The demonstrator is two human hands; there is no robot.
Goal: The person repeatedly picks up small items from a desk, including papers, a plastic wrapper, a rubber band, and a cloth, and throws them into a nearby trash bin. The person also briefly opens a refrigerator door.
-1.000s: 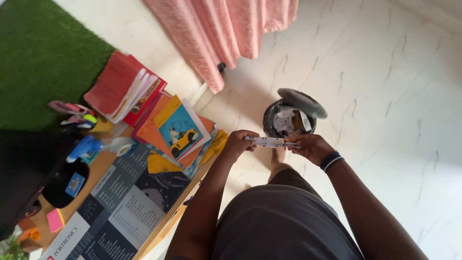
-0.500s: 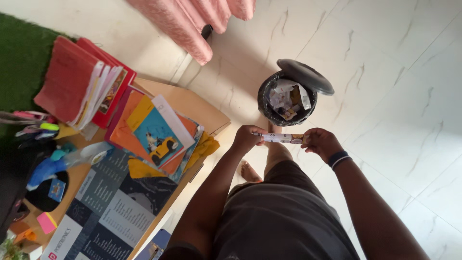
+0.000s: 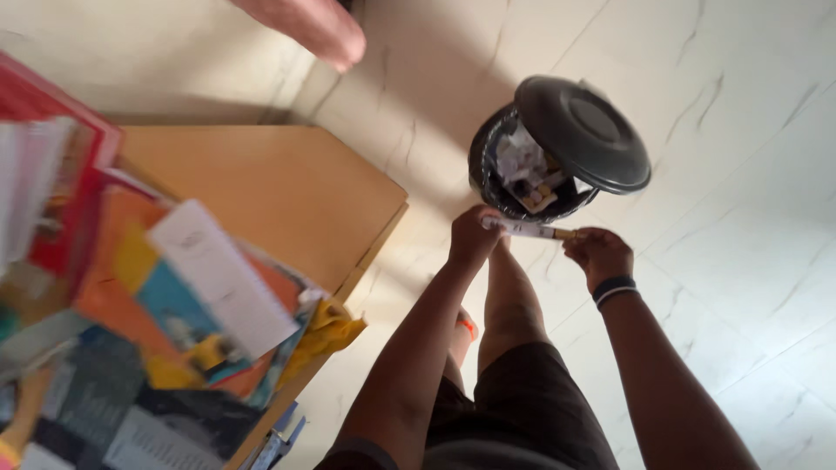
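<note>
A narrow white paper strip is stretched between my two hands. My left hand pinches its left end and my right hand, with a dark wristband, pinches its right end. The strip hangs just in front of a black dustbin whose round lid is tipped open. Crumpled paper scraps fill the bin. My bare leg and foot show below the hands.
A wooden desk stands at the left, piled with colourful books, a yellow cloth and red folders. A pink curtain hem hangs at the top. The floor is white marbled tile.
The view has closed in on the bin and my hands have carried the strip forward to its rim. The bin lid is raised higher than before.
</note>
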